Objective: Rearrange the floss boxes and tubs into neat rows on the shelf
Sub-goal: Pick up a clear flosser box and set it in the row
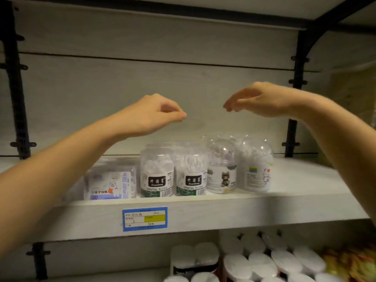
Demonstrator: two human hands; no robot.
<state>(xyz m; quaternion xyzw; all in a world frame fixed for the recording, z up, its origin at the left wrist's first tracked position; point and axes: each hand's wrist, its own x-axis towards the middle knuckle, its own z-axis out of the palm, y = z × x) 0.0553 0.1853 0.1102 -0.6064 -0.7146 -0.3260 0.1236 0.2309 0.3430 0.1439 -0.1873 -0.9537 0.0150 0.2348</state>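
Floss tubs stand in a row along the front of a pale shelf, with a flat floss box just beside the row's left end. Where are the hands? — DESK

Both hover above the stock, clear of it and apart from each other. The left hand has its fingers curled in, thumb meeting the fingertips, with nothing visible in the pinch. The right hand droops from the wrist, fingers loosely bent and empty — PHOTOGRAPHER

And the row itself? — DESK

Two black-label tubs sit side by side with labels forward. Next come two cartoon-label tubs that seem to sit slightly further back. More tubs crowd behind, too blurred to count. My reading is that the tidying is well along, with the hands between moves — PHOTOGRAPHER

What would make the next touch a good one? — DESK

Likely drawing the cartoon pair forward to the black-label line. Flat fingers against the sides should serve better than a grab at the domed lids, since the tubs look light and easy to tip. The other hand can steady the neighbour. The box may want squaring to the shelf edge above the blue price label — PHOTOGRAPHER
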